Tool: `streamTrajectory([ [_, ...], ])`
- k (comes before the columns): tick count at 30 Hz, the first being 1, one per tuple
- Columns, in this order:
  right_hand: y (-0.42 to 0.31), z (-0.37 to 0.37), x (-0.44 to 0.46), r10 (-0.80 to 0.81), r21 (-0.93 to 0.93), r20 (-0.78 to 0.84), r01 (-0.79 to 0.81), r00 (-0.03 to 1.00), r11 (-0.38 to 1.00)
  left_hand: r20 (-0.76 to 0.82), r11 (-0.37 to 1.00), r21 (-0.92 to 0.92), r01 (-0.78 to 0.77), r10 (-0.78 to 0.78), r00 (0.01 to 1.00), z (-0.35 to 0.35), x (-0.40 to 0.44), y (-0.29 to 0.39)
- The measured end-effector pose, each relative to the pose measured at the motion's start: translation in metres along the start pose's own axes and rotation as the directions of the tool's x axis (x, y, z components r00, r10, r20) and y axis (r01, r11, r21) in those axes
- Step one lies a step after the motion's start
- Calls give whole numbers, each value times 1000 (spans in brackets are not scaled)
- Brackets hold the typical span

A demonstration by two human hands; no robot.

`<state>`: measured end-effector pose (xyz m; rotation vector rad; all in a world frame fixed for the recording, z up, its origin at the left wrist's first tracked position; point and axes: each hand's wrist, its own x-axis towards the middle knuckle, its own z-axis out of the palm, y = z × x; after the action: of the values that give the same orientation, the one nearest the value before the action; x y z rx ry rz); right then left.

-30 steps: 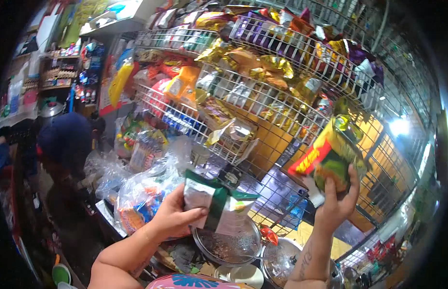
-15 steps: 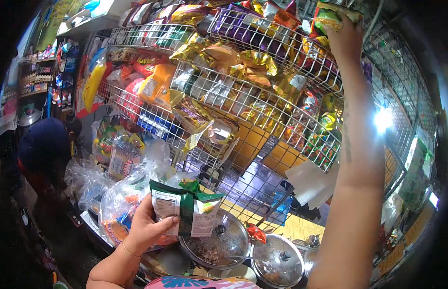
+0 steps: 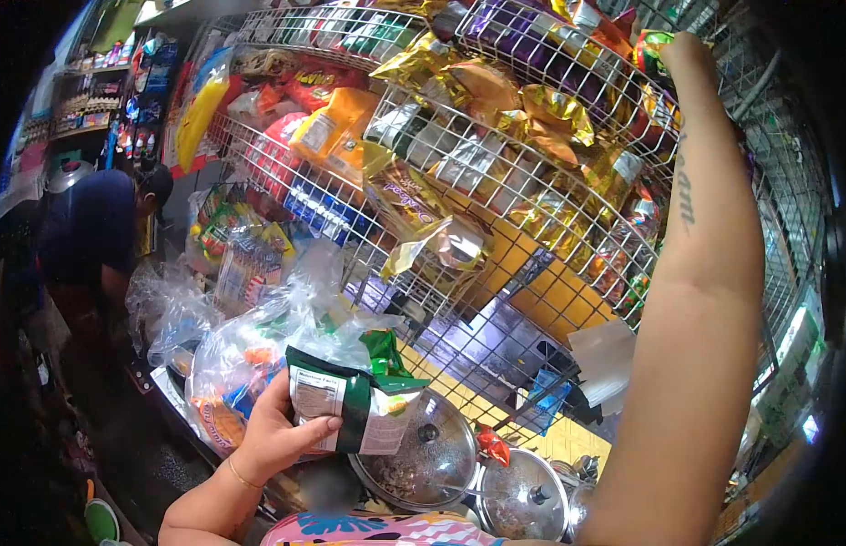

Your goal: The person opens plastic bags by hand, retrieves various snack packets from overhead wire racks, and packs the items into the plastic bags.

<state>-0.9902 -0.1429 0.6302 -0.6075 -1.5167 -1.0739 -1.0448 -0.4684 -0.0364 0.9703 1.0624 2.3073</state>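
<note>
My left hand (image 3: pixel 282 429) grips snack packets low in front of me. The nearest is a green and white snack packet (image 3: pixel 354 405) with its printed back towards me, and a brighter green packet (image 3: pixel 386 357) shows behind it. My right hand (image 3: pixel 690 56) is stretched up to the top wire basket (image 3: pixel 568 68) at the right. A green and red snack packet (image 3: pixel 653 52) is in its grasp, at the basket's edge; the fingers are mostly hidden behind the hand.
Gold packets (image 3: pixel 550 123) fill the middle wire basket (image 3: pixel 496 168). A clear plastic bag of packets (image 3: pixel 227 382) stands at lower left. Lidded pots (image 3: pixel 423 455) sit below the wire grid. Another person (image 3: pixel 86 227) bends over at far left.
My view has shifted, so the baskets sit further right and higher. My right hand has brought its packet down to the top basket's edge. The left hand still holds its packets.
</note>
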Motion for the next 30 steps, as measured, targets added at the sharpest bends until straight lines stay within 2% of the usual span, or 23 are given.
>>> streamTrajectory([
  [3, -4, 1, 8, 36, -89, 53, -31, 998, 996, -7, 1000, -3, 2, -2, 1000, -1, -2, -1],
  [5, -9, 4, 20, 59, -68, 69, -54, 996, 996, -20, 1000, -4, -1, 1, 1000, -1, -4, -4],
  [6, -7, 7, 24, 56, 9, 62, -57, 997, 998, -24, 1000, 7, 3, -3, 1000, 0, -4, -3],
  [8, 11, 30, 17, 41, 373, 0, -39, 999, 927, -35, 999, 26, 19, -19, 999, 2, -6, 0],
  [10, 27, 42, 3, 53, 681, -59, 1, 997, 733, -15, 1000, -10, 22, -22, 1000, 6, -6, -1],
  [12, 24, 27, -15, -63, 568, 49, 25, 997, 823, 9, 999, -27, 38, -37, 999, 11, -5, -5],
  [14, 56, 69, 13, -172, 422, 53, 134, 984, 897, 37, 997, -18, 69, -68, 997, 14, -4, -9],
  [15, 71, 98, 30, -237, 484, 63, 178, 969, 857, 50, 996, -37, 84, -82, 995, 18, -5, -8],
  [16, 48, 51, -6, -188, 237, 77, 166, 979, 957, 63, 994, -56, 95, -92, 994, 24, -5, -5],
  [17, 15, 4, -48, -120, 193, 70, 105, 990, 976, 76, 992, -76, 102, -96, 992, 29, -5, -3],
  [20, 12, 10, -61, 104, 67, -47, -100, 994, 993, 65, 992, -101, 75, -69, 996, 35, -11, -5],
  [22, 14, 15, -52, 11, 168, 62, -22, 998, 986, 59, 992, -67, 110, -106, 993, 30, -16, -7],
  [24, 49, 75, 4, -57, 369, 126, 6, 990, 929, 49, 992, -7, 129, -128, 991, 28, -19, -3],
  [25, 55, 69, 5, -113, 402, 84, 70, 990, 913, 40, 991, -28, 132, -131, 991, 29, -19, -1],
  [27, 83, 106, 44, -215, 556, 186, 78, 959, 827, 28, 989, -69, 133, -131, 991, 31, -17, 2],
  [28, 78, 90, 33, -191, 579, 76, 112, 979, 808, 27, 989, -81, 126, -125, 992, 33, -17, 1],
  [30, 49, 47, -2, -111, 442, 74, 68, 991, 895, 25, 988, -105, 111, -109, 994, 36, -15, 0],
])
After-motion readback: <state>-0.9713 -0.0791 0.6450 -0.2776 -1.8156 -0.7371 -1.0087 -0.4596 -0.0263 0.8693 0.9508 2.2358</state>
